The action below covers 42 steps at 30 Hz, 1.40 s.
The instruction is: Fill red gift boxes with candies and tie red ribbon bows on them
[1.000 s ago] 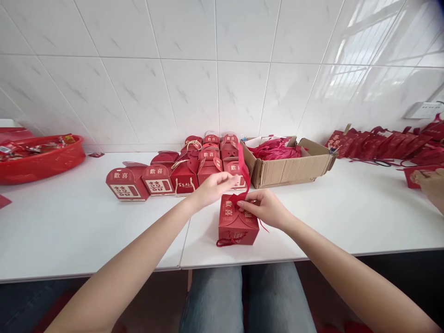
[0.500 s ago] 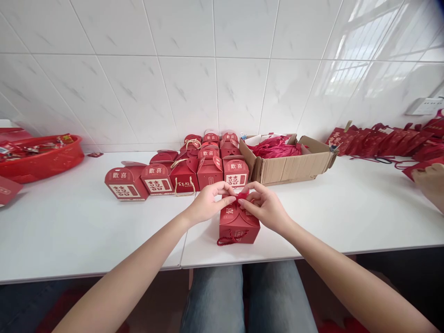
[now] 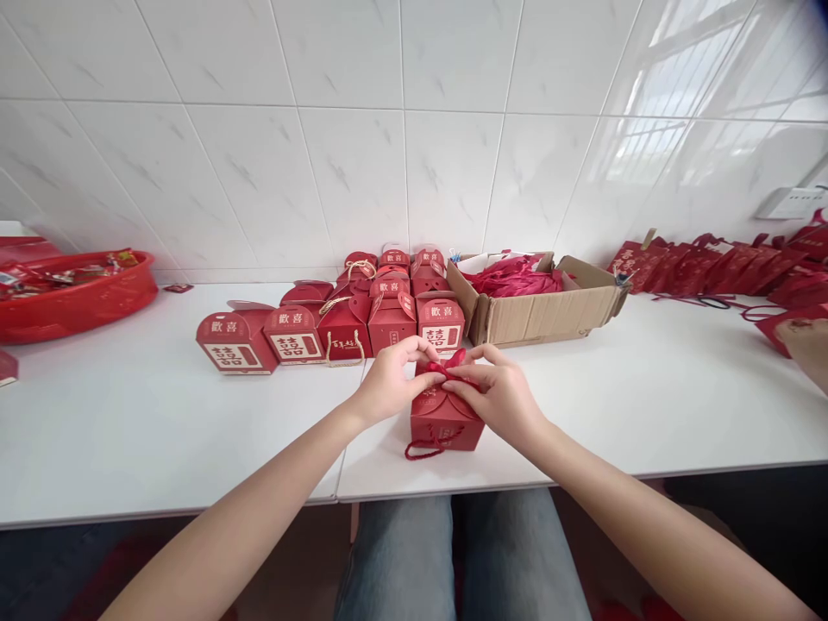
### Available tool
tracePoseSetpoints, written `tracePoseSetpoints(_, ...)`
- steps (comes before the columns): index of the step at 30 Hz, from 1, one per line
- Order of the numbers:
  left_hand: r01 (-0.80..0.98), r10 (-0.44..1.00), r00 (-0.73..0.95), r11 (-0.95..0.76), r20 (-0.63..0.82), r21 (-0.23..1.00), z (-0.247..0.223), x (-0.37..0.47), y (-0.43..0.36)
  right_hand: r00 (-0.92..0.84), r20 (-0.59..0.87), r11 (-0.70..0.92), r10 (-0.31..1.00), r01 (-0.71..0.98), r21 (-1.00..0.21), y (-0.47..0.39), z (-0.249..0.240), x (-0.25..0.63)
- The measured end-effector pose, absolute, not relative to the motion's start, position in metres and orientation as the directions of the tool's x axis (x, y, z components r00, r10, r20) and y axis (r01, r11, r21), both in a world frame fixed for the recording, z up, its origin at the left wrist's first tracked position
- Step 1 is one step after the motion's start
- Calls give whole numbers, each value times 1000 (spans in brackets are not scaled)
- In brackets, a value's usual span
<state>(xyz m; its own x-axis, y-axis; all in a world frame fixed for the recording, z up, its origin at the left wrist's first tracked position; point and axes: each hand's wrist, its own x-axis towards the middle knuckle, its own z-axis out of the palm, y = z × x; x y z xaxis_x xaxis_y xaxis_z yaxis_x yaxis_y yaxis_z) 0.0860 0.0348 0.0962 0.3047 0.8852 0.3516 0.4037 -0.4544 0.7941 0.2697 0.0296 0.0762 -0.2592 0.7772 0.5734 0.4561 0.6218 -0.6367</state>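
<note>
A red gift box [image 3: 446,424] stands upright near the table's front edge, its flaps folded together on top. A dark red cord handle [image 3: 427,447] hangs on its near side. Over the flaps is a red ribbon [image 3: 455,360] with a loop standing up. My left hand [image 3: 396,379] pinches the ribbon from the left, thumb and fingers together. From the right, my right hand [image 3: 495,384] pinches it too, close to the knot. The fingers partly cover the ribbon and the box top.
Several red boxes [image 3: 236,343] stand in rows behind. An open cardboard box [image 3: 543,317] holds red ribbons [image 3: 517,276]. At left is a red basin [image 3: 71,302] with wrapped sweets. Red bags [image 3: 711,263] line the right back, near another person's hand [image 3: 808,345].
My hands have moved slightly apart, and a ribbon loop now shows between them. At right, the other person's hand has moved with a red item.
</note>
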Motion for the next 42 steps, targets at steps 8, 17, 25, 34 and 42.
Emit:
tracePoseSetpoints(8,551,815,346,-577,464,603,98,89,35,-326,397,513,858,506,-693,41,85,275)
tracePoseSetpoints(17,608,738,389,-655,551,449,92,93,38,-549,87,243,831,218,-945,53,94,279)
tracePoseSetpoints(25,668,767,234,-573,597,475,90,97,32,-444,113,211,889,179,-961,51,89,274)
tracePoseSetpoints(34,585,886,259,-460,384,668,94,97,33,-424,77,166,902,177,-970,43,93,276)
tracePoseSetpoints(42,576,880,321,-475,351,665,98,89,38,-440,340,481,831,263,-836,77,84,286)
